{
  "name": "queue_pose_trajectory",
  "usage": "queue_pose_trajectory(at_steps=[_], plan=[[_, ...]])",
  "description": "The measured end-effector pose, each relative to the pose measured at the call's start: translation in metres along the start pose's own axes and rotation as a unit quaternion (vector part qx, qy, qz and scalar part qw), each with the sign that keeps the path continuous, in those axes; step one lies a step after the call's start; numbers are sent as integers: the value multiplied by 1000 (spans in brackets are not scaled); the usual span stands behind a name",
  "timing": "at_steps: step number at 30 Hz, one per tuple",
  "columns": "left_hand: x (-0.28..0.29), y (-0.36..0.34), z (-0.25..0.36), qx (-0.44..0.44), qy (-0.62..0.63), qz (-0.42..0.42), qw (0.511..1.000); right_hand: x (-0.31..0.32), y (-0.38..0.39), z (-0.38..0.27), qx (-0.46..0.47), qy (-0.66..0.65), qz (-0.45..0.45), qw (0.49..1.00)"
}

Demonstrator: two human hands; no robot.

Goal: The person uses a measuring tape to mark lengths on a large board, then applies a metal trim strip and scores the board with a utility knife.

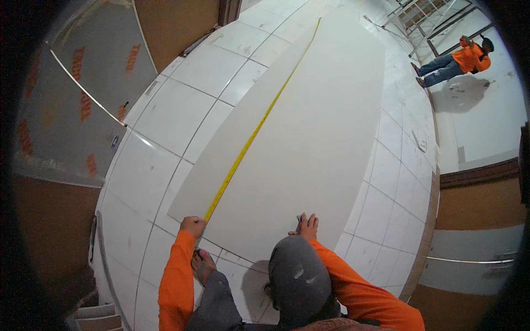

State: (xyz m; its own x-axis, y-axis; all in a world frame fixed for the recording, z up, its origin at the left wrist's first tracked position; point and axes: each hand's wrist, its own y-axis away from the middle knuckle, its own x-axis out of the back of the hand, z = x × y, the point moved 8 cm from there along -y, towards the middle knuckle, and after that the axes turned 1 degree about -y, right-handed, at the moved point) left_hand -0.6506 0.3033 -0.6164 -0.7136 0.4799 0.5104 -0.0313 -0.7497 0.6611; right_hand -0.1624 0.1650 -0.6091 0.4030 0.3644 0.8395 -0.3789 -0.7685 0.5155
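Left hand point(193, 225): grip clamped on the yellow tape measure point(239, 161) at the board's near edge. Right hand point(307, 225): on the pale board point(314, 132), small dark object point(298, 227) at the fingers; grip closure, cannot tell. Tape runs lengthwise across the board, which lies on the tiled floor point(178, 115). Far right: person in orange point(471, 57), upright.

Two bare hands — one left hand point(192, 227), one right hand point(307, 227); one yellow measuring tape point(243, 150); one large pale board point(314, 127); one foot point(205, 263) of the wearer — and one other person point(470, 58) in orange.
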Motion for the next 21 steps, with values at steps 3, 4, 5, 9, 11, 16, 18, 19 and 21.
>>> queue_pose_trajectory(at_steps=[3, 4, 5, 9, 11, 16, 18, 19, 21], plan=[[4, -2, -8, 1, 20, 20, 1000, 1, -3, -4, 7, 2, -5, 1000], [5, -4, -12, 6, 20, 20, 1000, 0, -4, -5, 9, 4, -8, 1000], [6, -4, -14, 3, 27, 21, 999, -1, -4, -5, 12, 3, -8, 1000], [8, -3, -12, 18, 40, 9, 999, -6, -5, 0, 8, -5, -5, 1000], [5, -2, -8, 13, 59, 13, 998, -8, -8, 8, 12, 5, 10, 1000], [9, -2, -9, 3, 76, 18, 997, -12, -9, 5, 46, 25, 60, 997], [10, 1, -9, 18, 103, 28, 994, -13, -11, 6, 54, 25, 74, 995], [8, 4, -5, 25, 119, 31, 992, -12, -10, 10, 57, 28, 82, 995], [4, 6, 5, 29, 96, 20, 995, -9, -9, 20, 60, 44, 88, 993]])
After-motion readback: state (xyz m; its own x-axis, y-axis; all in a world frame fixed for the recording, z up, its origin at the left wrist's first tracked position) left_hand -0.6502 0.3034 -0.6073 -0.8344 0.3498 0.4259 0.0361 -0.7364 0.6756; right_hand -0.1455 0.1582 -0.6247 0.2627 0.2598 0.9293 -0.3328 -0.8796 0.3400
